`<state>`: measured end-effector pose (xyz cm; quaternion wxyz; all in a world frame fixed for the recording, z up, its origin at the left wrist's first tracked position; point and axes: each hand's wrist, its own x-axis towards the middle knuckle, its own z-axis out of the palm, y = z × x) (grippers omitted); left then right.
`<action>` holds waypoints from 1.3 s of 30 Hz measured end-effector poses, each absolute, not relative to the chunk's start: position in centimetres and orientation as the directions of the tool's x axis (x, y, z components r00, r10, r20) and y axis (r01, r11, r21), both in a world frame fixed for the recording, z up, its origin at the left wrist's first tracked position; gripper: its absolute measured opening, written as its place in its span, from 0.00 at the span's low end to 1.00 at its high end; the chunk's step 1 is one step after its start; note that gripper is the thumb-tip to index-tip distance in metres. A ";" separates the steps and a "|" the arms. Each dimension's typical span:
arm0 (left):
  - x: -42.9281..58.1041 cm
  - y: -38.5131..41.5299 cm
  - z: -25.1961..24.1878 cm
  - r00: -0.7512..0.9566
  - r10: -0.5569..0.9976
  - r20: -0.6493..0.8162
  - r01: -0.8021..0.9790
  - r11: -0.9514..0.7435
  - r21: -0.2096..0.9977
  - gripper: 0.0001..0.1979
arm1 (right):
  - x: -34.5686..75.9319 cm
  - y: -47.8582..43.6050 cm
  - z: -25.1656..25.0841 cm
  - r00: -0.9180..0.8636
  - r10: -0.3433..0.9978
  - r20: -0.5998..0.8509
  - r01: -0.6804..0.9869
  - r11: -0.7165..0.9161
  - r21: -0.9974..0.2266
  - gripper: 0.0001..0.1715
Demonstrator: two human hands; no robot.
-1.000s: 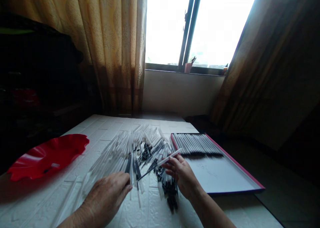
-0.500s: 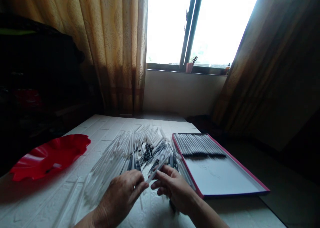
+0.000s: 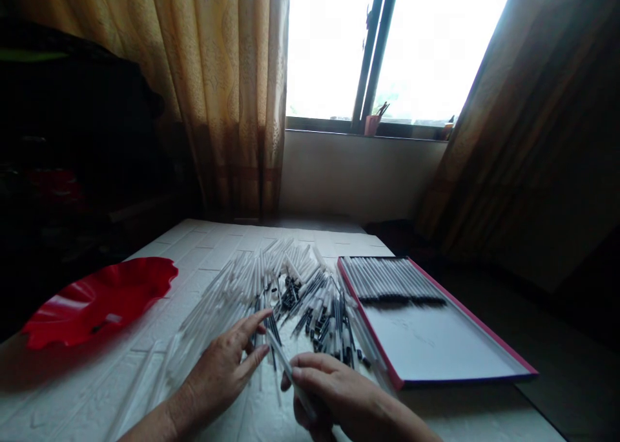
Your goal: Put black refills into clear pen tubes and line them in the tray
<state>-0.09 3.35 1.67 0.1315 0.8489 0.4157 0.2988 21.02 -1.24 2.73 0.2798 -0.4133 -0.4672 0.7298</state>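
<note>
My right hand (image 3: pixel 334 390) is closed around a translucent pen barrel (image 3: pixel 281 353), which slants up and to the left. By its far end is my left hand (image 3: pixel 225 361), fingers and thumb apart, with nothing held. Beyond both hands lies a spread of clear pen barrels (image 3: pixel 230 277) on the table. Dark ink refills (image 3: pixel 312 290) and small black pen parts (image 3: pixel 290 293) are heaped in the middle. Nearer my right hand are pen caps and refills (image 3: pixel 334 326). To the right, a shallow pink-edged box (image 3: pixel 402 345) holds a row of assembled-looking pens (image 3: pixel 392 277).
A red wavy-edged dish (image 3: pixel 106 293) stands on the white brick-patterned table (image 3: pixel 194 242) at the left, with something small in it. Behind the table are a curtain (image 3: pixel 217 93) and a window with a pink pen cup (image 3: pixel 372 125) on its sill.
My left hand has let go of the pen barrel's near end and opened. My right hand has moved down toward me, and the barrel now slants the other way.
</note>
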 end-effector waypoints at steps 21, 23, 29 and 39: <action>-1.0 2.7 0.7 0.688 0.583 0.432 0.547 -0.808 0.220 0.07 | 23.6 -0.8 2.4 -0.532 0.843 -0.079 -0.430 -0.349 -0.832 0.19; -0.8 2.4 0.6 0.705 0.574 0.416 0.534 -0.816 0.221 0.07 | 23.7 -1.0 2.2 -0.636 0.770 -0.052 -0.414 -0.397 -0.819 0.22; -0.5 1.9 0.1 0.693 0.572 0.439 0.507 -0.820 0.267 0.07 | 24.0 -1.2 2.3 -0.726 0.686 -0.046 -0.312 -0.389 -0.867 0.27; -1.2 2.3 1.7 0.664 0.565 0.490 0.504 -0.822 0.266 0.13 | 25.2 -1.1 3.6 -0.618 0.786 -0.005 -0.349 -0.280 -0.894 0.23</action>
